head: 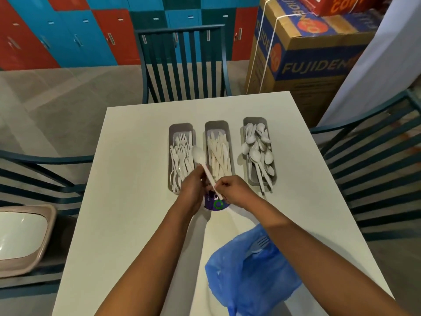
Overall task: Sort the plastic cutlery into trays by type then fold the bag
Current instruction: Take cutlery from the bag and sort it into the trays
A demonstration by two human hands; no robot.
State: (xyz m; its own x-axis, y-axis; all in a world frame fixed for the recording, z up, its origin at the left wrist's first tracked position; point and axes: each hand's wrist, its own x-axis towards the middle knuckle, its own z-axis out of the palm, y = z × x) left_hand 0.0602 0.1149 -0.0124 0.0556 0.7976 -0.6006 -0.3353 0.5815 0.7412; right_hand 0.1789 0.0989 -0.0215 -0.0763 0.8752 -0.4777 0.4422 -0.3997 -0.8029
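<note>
Carton: brown and blue box (pixel 305 53) beyond the bench's far right corner, printed "FUJIDEN…" with the last letters hidden; a red box on top carries orange lettering too cropped to read.
Bench: white square top (pixel 127 179); wide bare surface on its left half, a narrower bare strip along the right edge, chairs close against the far, left and right sides.
Bag: blue plastic bag (pixel 248 274) crumpled at the near right of the bench, under the right forearm; a white fork shows through it.
Trays: three grey trays side by side near the far edge; left tray (pixel 181 131) holds forks, middle tray (pixel 216 127) knives, right tray (pixel 255 123) spoons, some handles overhanging its near end.
Packet: purple wrapper (pixel 215 204) with a green ring and white print, not legible, lying under the hands.
Left hand: left hand (pixel 193 185) closed, fingertips touching the spoon's handle midway.
Right hand: right hand (pixel 232 190) closed, pinching the handle's near end.
Spoon: white spoon (pixel 198 153) held tilted, bowl above the gap between the left and middle trays.
</note>
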